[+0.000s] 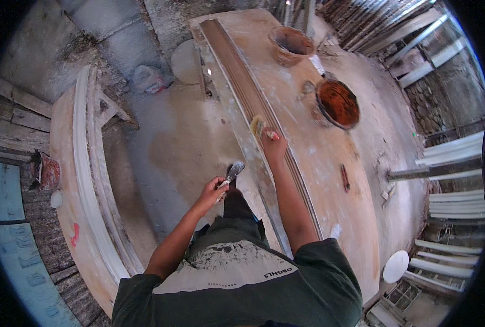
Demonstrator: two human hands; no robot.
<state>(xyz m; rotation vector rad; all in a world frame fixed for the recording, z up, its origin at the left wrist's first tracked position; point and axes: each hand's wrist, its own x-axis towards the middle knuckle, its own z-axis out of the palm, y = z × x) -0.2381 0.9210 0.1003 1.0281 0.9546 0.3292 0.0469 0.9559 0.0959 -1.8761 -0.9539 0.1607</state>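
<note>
My right hand (274, 143) is closed around the red handle of a brush (257, 126). Its pale yellowish bristles rest on or just above a long brown grooved strip (231, 62), which runs lengthwise along the left side of the table (330, 180). In front of my body, to the left of that table, my left hand (212, 193) is closed on a small pale object. A grey rounded shape (235, 169) lies just past those fingers; whether it belongs to the held object or is my foot, I cannot tell.
On the table stand a bucket with reddish-orange insides (338, 103) and another stained bucket (291, 46). A thin dark reddish tool (345, 178) lies nearer. To the left, a bench (68, 180) carries a long white moulding (84, 163). A plastic bag (148, 79) sits on the floor.
</note>
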